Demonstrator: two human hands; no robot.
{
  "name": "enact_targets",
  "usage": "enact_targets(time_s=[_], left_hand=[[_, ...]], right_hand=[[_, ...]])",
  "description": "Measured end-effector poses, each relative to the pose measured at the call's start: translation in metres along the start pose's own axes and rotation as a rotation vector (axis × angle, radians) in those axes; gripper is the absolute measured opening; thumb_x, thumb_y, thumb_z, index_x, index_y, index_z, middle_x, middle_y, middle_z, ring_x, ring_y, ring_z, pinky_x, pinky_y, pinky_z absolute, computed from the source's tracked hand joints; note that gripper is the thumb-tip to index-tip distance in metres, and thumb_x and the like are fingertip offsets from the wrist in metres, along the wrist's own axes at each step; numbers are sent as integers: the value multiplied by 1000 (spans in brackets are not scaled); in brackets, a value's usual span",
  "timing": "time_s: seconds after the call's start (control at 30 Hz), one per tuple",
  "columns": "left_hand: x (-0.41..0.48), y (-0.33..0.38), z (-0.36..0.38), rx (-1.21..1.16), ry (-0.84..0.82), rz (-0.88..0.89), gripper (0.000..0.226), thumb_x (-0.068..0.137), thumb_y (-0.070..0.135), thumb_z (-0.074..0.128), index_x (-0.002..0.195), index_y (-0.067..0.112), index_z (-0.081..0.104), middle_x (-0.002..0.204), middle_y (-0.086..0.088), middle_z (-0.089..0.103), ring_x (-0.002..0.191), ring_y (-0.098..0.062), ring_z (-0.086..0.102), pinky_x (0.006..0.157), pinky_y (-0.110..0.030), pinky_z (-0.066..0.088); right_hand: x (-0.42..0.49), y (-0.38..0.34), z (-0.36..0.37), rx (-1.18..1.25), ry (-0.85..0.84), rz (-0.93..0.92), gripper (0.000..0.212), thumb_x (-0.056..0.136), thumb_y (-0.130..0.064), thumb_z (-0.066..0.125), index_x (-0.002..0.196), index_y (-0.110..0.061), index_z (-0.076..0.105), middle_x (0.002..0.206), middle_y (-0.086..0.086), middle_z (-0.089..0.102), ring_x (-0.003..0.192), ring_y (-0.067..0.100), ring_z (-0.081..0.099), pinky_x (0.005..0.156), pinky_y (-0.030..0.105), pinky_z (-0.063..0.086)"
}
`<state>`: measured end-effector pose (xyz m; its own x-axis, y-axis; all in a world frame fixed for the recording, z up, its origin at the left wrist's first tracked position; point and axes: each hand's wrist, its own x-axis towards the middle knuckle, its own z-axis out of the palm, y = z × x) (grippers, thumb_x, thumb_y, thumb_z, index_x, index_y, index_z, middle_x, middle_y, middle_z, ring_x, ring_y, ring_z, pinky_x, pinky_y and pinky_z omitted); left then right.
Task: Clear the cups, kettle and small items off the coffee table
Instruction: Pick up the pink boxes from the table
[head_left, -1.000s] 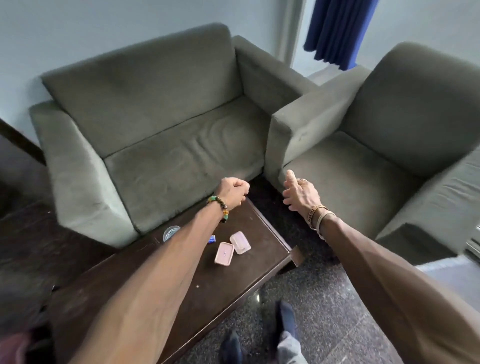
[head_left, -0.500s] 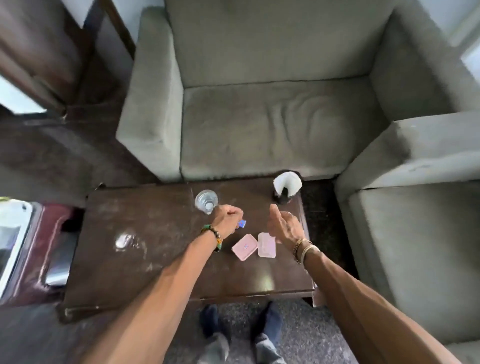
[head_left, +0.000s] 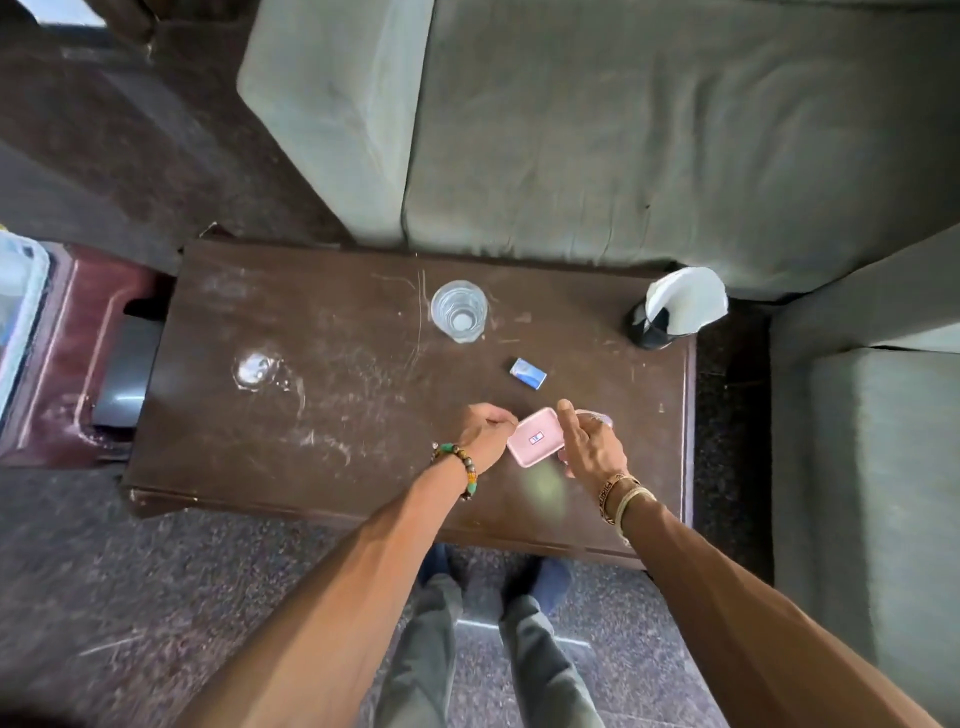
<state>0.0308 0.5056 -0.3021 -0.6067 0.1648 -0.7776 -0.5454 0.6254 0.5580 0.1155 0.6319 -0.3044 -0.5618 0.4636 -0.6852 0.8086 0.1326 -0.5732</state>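
Standing at the near long edge of the surface (head_left: 322, 415), the person reaches both hands to a spot right of centre, close to that edge.

1. Left hand (head_left: 485, 436): fingers curled, with the fingertips at the left edge of the pink case (head_left: 536, 436). Whether they pinch the case or only touch it cannot be determined.
2. Right hand (head_left: 589, 449): fingers curled narrowly over the second pink case (head_left: 595, 415), which is mostly hidden beneath them. The thumb points toward the far edge and lies just beside the right edge of the pink case.
3. Pink case: between the two hands, label side up and turned at an angle to the surface edges.
4. Blue box (head_left: 528, 373): lies flat, just beyond the hands and apart from them.
5. Glass (head_left: 459, 310): stands upright near the middle of the far edge.
6. Napkin holder (head_left: 652, 327): dark, holding a white napkin, at the far right corner.
7. Wet patch (head_left: 254, 366): on the left half of the surface.

A grey sofa (head_left: 623, 130) stands along the far edge.
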Motion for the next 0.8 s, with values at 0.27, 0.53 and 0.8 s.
enact_targets(time_s=[0.27, 0.53, 0.8], left_hand=[[44, -32, 12, 68, 24, -17, 38, 91, 16, 62, 125, 2, 55, 129, -16, 58, 119, -26, 55, 101, -32, 45], [61, -45, 18, 205, -54, -9, 38, 88, 28, 62, 123, 14, 64, 122, -6, 67, 108, -23, 64, 87, -21, 48], [65, -60, 20, 199, -52, -59, 33, 84, 16, 63, 116, 16, 68, 115, -4, 71, 100, -25, 68, 90, -36, 56]], right_hand=[[20, 11, 17, 0, 41, -47, 58, 91, -55, 33, 86, -10, 69, 87, 16, 66, 92, 37, 61, 79, 36, 43], [40, 25, 31, -14, 90, -9, 52, 103, -49, 45, 58, -23, 54, 60, -7, 51, 58, 6, 49, 54, 14, 34], [39, 21, 40, -75, 45, -65, 50, 105, -45, 40, 71, -15, 61, 77, 12, 60, 94, 38, 57, 89, 43, 46]])
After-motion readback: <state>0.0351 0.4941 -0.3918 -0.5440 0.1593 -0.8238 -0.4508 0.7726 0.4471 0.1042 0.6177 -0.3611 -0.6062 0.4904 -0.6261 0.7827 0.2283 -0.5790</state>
